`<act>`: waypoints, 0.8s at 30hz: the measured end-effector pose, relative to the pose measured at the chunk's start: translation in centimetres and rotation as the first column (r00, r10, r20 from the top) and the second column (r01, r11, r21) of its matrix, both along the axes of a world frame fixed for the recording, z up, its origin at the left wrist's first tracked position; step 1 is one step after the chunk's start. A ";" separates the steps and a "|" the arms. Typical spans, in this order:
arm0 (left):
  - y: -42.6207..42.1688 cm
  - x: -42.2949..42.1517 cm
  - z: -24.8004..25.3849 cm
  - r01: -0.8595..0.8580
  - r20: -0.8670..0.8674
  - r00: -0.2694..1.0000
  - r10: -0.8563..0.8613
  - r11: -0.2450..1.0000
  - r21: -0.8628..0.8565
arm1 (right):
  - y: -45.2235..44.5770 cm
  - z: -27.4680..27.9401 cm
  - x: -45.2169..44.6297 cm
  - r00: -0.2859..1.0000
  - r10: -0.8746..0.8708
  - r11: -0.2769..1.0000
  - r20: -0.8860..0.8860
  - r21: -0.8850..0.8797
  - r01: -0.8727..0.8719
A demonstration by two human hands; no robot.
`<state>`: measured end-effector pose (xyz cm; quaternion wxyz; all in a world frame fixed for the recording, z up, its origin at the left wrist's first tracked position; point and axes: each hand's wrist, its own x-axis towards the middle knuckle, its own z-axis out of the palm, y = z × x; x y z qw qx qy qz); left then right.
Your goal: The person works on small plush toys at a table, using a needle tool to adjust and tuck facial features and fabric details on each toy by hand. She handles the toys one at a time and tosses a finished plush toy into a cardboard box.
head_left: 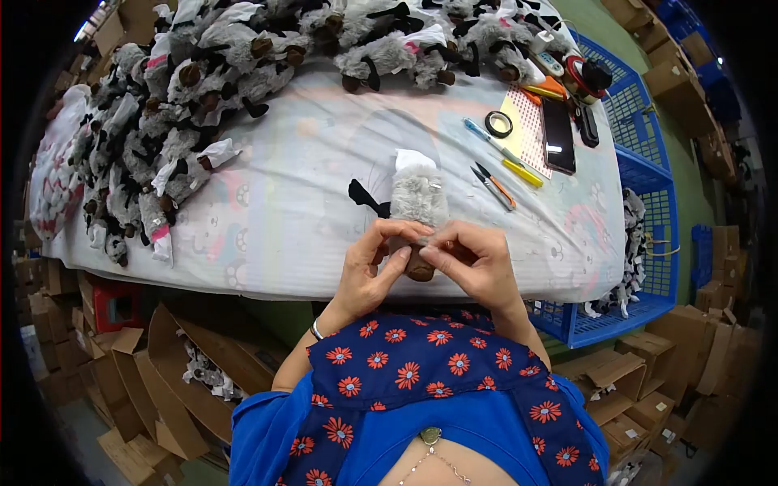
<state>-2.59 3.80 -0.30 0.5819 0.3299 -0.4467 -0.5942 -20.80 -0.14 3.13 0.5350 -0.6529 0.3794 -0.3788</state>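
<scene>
A grey plush toy [418, 197] lies on the table in front of me, with a white piece at its far end, a black limb out to the left and a brown end toward me. My left hand [375, 263] grips its near left side, fingers curled over the fur and thumb by the brown part. From the other side my right hand [474, 263] pinches close to the brown end, thumb and forefinger together. Whatever lies between those right fingertips is too small to make out.
Similar plush toys [267, 61] are heaped along the left and back. At right lie scissors [494, 186], a yellow marker [523, 172], black tape [498, 124] and a phone [557, 136]. Blue crates [648, 194] stand beyond the table's right edge, cardboard boxes [203, 381] below left.
</scene>
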 end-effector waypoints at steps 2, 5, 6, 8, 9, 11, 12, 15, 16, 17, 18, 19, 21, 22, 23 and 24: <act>0.1 0.3 0.0 0.012 -0.051 0.999 -0.010 1.000 0.025 | 0.1 -0.6 0.2 0.995 0.063 0.997 0.080 -0.056 -0.059; 0.4 0.9 -0.4 0.014 0.006 1.000 -0.014 1.000 0.018 | -0.8 0.1 -0.3 0.997 -0.076 0.991 0.004 -0.109 0.076; 0.3 1.0 -0.6 0.020 0.032 0.999 -0.020 1.000 0.014 | -1.3 0.4 -0.5 0.988 -0.152 0.979 -0.034 -0.139 0.146; 0.5 0.9 -0.6 0.036 0.055 0.998 -0.037 0.999 0.011 | -2.0 0.2 -0.9 0.969 -0.238 0.960 -0.073 -0.172 0.223; 0.7 0.8 -0.6 0.071 0.074 0.995 -0.071 0.997 0.014 | -2.5 -0.6 -1.1 0.964 -0.265 0.959 0.006 -0.105 0.264; 0.8 0.5 -0.6 0.139 0.110 0.984 -0.140 0.990 0.016 | -3.6 -2.3 -1.6 0.931 -0.329 0.944 0.157 0.033 0.328; 0.8 0.4 -0.6 0.168 0.129 0.977 -0.169 0.986 0.018 | -3.9 -2.6 -1.9 0.904 -0.360 0.933 0.229 0.103 0.345; 1.0 0.3 -0.8 0.175 0.112 0.977 -0.184 0.981 0.085 | -3.5 -2.4 -2.5 0.874 -0.333 0.924 0.353 0.306 0.228; 1.1 0.3 -0.9 0.171 0.104 0.978 -0.183 0.978 0.117 | -3.4 -2.2 -2.6 0.851 -0.320 0.907 0.415 0.393 0.150; 0.9 0.3 -0.8 0.165 0.096 0.979 -0.180 0.975 0.146 | -3.5 -2.0 -2.7 0.823 -0.310 0.882 0.477 0.468 0.061; 0.7 0.1 -0.6 0.167 0.101 0.978 -0.182 0.975 0.145 | -3.5 -1.8 -2.6 0.820 -0.311 0.883 0.481 0.466 0.062; 0.4 -0.4 -0.2 0.082 0.171 0.980 -0.098 0.992 0.096 | -3.3 -1.6 -2.4 0.832 -0.298 0.895 0.468 0.439 0.074; -0.2 -1.5 0.9 -0.083 0.294 0.952 0.085 0.996 -0.017 | -2.9 -1.3 -1.8 0.858 -0.270 0.918 0.438 0.385 0.092; -0.5 -1.6 1.2 -0.162 0.345 0.921 0.180 0.983 -0.082 | -2.8 -1.2 -1.5 0.870 -0.254 0.929 0.422 0.357 0.098; -0.8 -1.5 1.4 -0.165 0.348 0.919 0.184 0.983 -0.083 | -2.6 -1.3 -1.2 0.870 -0.251 0.929 0.425 0.357 0.093; -1.3 -1.2 1.7 -0.117 0.385 0.911 0.144 0.989 -0.093 | -2.3 -1.5 -0.9 0.883 -0.228 0.936 0.410 0.341 0.084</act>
